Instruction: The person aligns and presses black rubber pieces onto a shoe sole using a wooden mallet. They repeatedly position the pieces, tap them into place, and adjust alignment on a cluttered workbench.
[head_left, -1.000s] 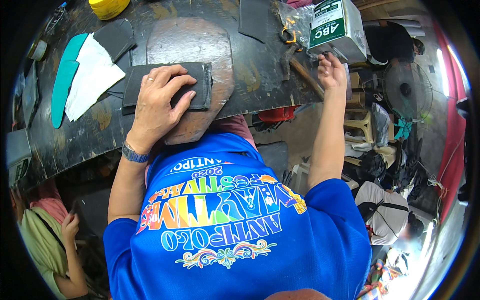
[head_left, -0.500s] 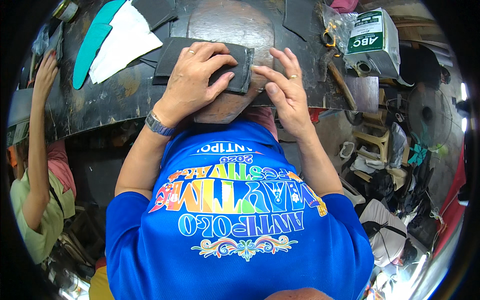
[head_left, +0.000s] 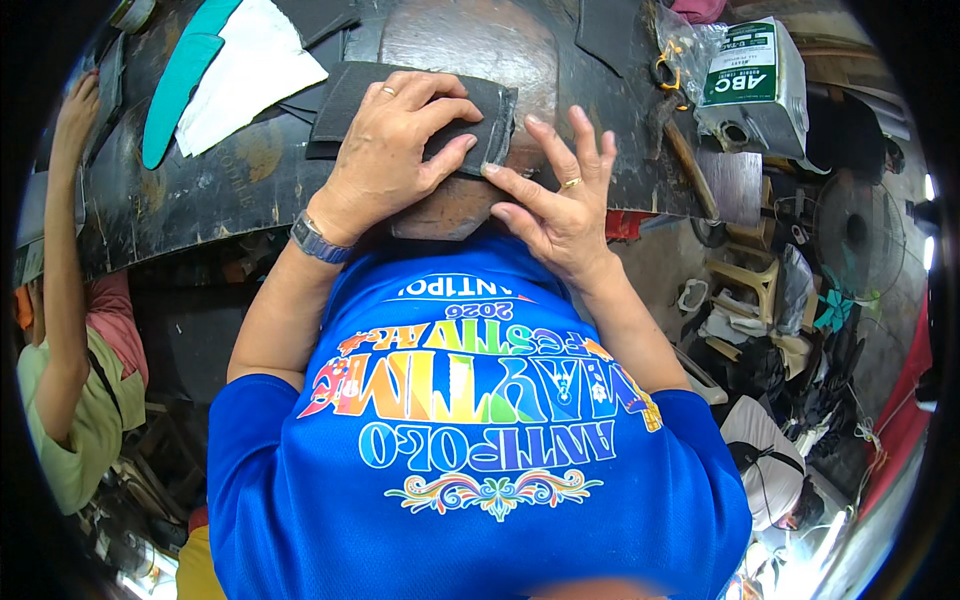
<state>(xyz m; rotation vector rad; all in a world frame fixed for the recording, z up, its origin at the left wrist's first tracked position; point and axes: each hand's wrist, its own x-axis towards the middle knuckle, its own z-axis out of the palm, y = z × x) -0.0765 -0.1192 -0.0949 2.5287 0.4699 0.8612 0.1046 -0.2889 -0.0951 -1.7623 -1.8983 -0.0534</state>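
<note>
A black rubbery sheet (head_left: 346, 92) lies over a worn wooden board (head_left: 465, 35) on the table's near edge, with what looks like another dark layer beneath it. Along its right side runs a narrow turned-up or folded strip (head_left: 505, 120). My left hand (head_left: 395, 145), wearing a ring and a watch on its wrist, holds the sheet down with bent fingers and the thumb apart. My right hand (head_left: 565, 195) has its fingers spread, and the index fingertip touches the near end of that strip. Nothing is gripped in it.
Left of the sheet lie a white sheet (head_left: 250, 75) and a teal sole-shaped piece (head_left: 182, 95). To the right are a hammer (head_left: 685, 160), orange-handled scissors (head_left: 665, 72) and a metal can (head_left: 750, 90). Another person's arm (head_left: 65, 220) reaches onto the table at far left.
My right hand has come nearer to me along the strip, its index fingertip now at the near corner. My left hand stays on the sheet, which has shifted slightly.
</note>
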